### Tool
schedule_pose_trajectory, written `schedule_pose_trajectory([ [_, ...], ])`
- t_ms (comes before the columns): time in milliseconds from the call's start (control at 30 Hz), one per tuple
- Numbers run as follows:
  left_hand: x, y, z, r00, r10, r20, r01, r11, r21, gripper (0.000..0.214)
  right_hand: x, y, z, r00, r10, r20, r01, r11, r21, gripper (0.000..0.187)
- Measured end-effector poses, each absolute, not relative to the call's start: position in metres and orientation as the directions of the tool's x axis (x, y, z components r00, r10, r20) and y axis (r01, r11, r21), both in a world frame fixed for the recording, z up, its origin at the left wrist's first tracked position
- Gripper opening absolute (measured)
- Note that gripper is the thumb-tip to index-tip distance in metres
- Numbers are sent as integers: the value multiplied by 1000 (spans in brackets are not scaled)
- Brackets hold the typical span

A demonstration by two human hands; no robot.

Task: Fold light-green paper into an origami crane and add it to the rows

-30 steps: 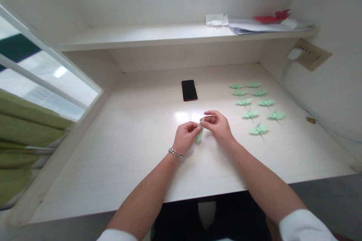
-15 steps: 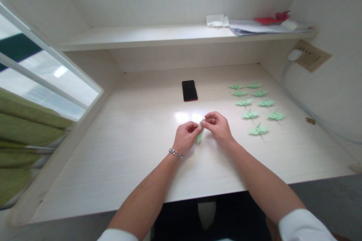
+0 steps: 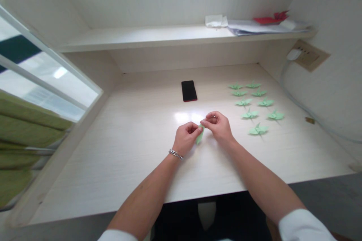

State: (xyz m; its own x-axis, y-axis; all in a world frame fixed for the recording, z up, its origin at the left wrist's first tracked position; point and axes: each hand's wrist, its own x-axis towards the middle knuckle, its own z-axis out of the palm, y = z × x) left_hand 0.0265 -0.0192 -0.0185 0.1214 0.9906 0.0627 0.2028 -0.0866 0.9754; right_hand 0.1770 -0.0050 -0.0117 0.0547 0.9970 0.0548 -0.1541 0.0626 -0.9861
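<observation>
A small folded piece of light green paper [image 3: 200, 136] is between my hands, just above the desk. My left hand [image 3: 186, 135] pinches it between thumb and fingers from the left. With thumb and forefinger, my right hand [image 3: 218, 125] grips the paper's upper end; the fingertips cover that part. Several light green paper cranes [image 3: 258, 130] stand in two rough columns on the desk to the right of my right hand.
Beyond my hands, a black phone [image 3: 189, 90] lies on the pale desk [image 3: 127, 150]. A shelf [image 3: 141, 37] spans the back, bearing papers [image 3: 254, 26] and a red item [image 3: 271, 19]. On the right wall a plugged-in cable [image 3: 299, 103] hangs from a socket [image 3: 312, 58].
My right fingertips have shifted very slightly at the paper's upper end. Both hands keep their hold, and the cranes and phone stay put.
</observation>
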Motion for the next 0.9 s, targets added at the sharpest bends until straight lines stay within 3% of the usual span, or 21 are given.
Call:
schedule_pose_trajectory([
  [567,27,-21,-16,131,990,52,182,-75,980,26,180,-2,-16,44,997,66,-166,73,-984,35],
  [900,28,-20,-12,142,990,0,99,-14,995,27,180,-3,-11,19,999,45,-270,48,-962,34],
])
